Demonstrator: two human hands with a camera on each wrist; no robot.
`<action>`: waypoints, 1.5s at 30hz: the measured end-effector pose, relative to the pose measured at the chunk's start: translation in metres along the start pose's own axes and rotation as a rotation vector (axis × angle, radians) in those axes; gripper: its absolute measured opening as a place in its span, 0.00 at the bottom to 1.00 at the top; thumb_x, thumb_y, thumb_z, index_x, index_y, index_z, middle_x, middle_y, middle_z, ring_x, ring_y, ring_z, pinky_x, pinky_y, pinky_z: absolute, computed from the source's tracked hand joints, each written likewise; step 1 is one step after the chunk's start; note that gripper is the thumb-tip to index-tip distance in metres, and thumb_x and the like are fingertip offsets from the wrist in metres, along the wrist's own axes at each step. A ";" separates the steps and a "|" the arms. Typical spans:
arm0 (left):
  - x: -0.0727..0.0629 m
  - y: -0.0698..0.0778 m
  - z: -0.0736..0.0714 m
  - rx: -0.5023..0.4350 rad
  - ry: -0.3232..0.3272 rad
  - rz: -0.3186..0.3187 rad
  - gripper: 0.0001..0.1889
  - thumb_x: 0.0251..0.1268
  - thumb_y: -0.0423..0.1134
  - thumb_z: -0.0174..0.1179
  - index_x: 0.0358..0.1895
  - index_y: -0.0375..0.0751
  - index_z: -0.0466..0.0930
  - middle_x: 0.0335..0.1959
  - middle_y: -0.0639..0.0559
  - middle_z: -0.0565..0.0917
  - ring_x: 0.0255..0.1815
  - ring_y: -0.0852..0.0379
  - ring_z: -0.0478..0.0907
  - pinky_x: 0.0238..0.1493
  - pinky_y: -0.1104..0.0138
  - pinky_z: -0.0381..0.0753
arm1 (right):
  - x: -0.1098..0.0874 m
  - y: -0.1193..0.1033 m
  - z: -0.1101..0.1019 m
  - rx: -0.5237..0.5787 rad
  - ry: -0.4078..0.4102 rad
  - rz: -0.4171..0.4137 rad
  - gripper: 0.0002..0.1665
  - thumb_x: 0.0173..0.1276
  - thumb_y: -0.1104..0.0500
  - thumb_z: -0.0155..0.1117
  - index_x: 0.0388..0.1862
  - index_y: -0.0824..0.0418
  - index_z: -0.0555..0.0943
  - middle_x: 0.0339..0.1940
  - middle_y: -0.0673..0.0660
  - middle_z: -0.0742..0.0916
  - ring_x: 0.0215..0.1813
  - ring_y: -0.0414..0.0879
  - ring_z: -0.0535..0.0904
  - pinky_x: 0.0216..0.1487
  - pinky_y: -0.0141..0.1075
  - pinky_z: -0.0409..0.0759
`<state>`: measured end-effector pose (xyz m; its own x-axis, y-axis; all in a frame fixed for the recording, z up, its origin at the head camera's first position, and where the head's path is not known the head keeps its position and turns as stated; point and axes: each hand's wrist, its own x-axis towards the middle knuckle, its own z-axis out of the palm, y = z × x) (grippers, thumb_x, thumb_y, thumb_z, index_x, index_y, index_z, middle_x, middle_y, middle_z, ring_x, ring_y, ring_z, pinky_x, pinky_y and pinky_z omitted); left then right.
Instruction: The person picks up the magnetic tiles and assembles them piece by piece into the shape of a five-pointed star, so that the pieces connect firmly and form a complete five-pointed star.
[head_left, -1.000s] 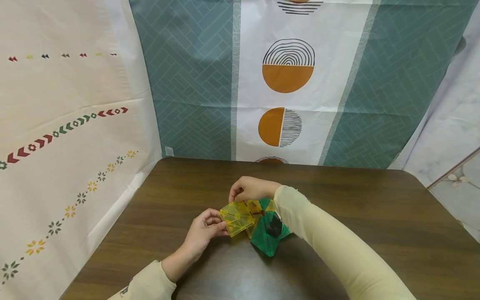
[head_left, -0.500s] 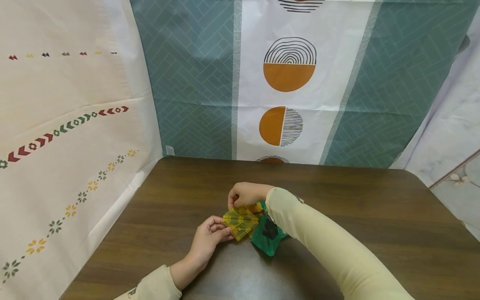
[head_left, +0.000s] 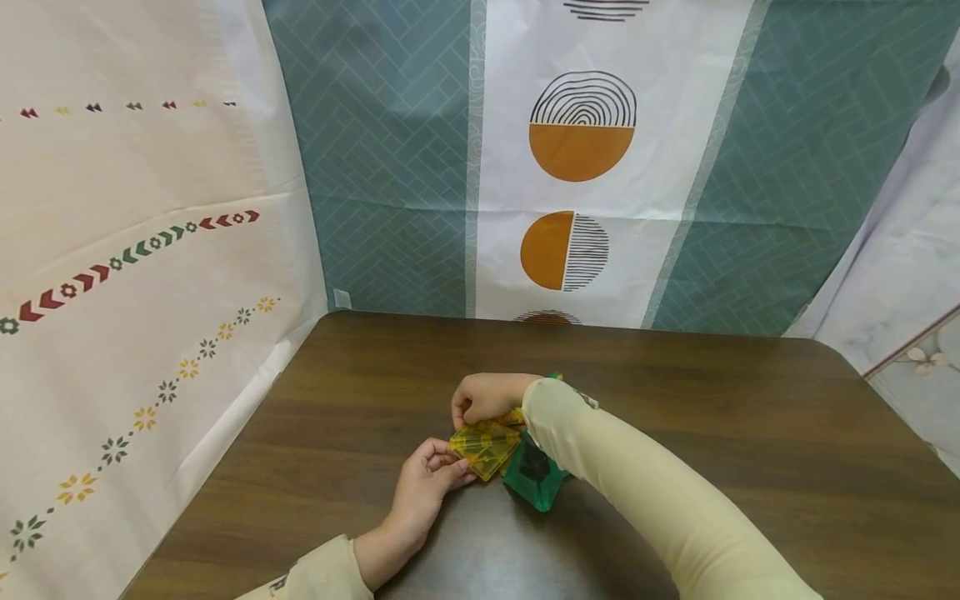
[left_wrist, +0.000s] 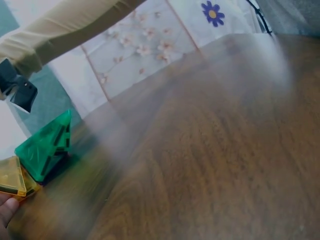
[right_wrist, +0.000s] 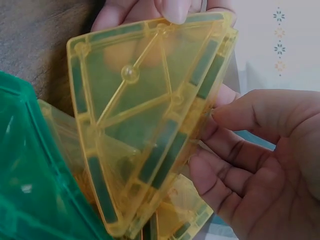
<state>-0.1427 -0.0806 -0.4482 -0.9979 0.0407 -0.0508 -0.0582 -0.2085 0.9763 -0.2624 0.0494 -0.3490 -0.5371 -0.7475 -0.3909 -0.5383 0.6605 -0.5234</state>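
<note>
A clear yellow magnetic tile (head_left: 486,450) with a ribbed frame is held between both hands over the table. My left hand (head_left: 426,490) pinches its near left corner, thumb on top. From the far side my right hand (head_left: 486,397) reaches over, its thumb and fingers (right_wrist: 250,112) curled at the tile's edge. Just behind this edge, in the right wrist view, another yellow tile edge lies alongside. Green magnetic tiles (left_wrist: 47,145) stand tilted together to the right, joined to more yellow tiles (right_wrist: 187,207) partly hidden by the right sleeve.
The brown wooden table (head_left: 375,367) spreads around the hands. A patterned cloth (head_left: 390,167) hangs behind it, and a cream cloth (head_left: 150,275) runs along the left side. The right forearm sleeve (head_left: 637,492) crosses over the tiles.
The held yellow tile has tipped flatter and shifted slightly right and nearer. Both hands have moved with it, the left going right, the right coming a little nearer. The green tiles stay about in place.
</note>
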 end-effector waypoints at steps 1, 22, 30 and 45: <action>0.000 0.000 0.001 -0.006 -0.001 -0.001 0.10 0.61 0.22 0.58 0.42 0.22 0.67 0.30 0.50 0.80 0.33 0.58 0.83 0.41 0.67 0.85 | 0.000 0.000 0.000 -0.001 -0.002 0.003 0.12 0.66 0.70 0.54 0.31 0.58 0.83 0.28 0.48 0.81 0.25 0.39 0.68 0.26 0.28 0.67; 0.001 -0.001 0.009 -0.083 -0.036 -0.055 0.07 0.63 0.23 0.57 0.37 0.31 0.68 0.30 0.51 0.83 0.34 0.58 0.85 0.44 0.66 0.85 | 0.003 0.000 0.008 -0.103 -0.022 0.024 0.11 0.65 0.66 0.57 0.27 0.55 0.83 0.28 0.44 0.81 0.31 0.36 0.72 0.36 0.27 0.71; 0.000 0.000 0.007 -0.073 -0.041 -0.087 0.06 0.64 0.23 0.56 0.36 0.34 0.69 0.27 0.52 0.84 0.33 0.60 0.86 0.42 0.66 0.85 | 0.002 -0.003 0.011 -0.082 -0.031 0.016 0.11 0.66 0.66 0.57 0.27 0.54 0.83 0.29 0.44 0.82 0.31 0.36 0.73 0.37 0.26 0.72; -0.001 0.014 -0.013 0.029 0.018 -0.045 0.11 0.62 0.25 0.59 0.45 0.24 0.70 0.32 0.46 0.83 0.33 0.55 0.85 0.37 0.65 0.86 | -0.007 0.000 0.008 -0.041 0.049 -0.045 0.09 0.68 0.64 0.57 0.38 0.55 0.84 0.39 0.47 0.86 0.36 0.35 0.75 0.41 0.27 0.75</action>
<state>-0.1430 -0.0964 -0.4375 -0.9946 0.0313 -0.0987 -0.1027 -0.1784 0.9786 -0.2534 0.0543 -0.3520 -0.5428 -0.7725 -0.3297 -0.5879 0.6298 -0.5077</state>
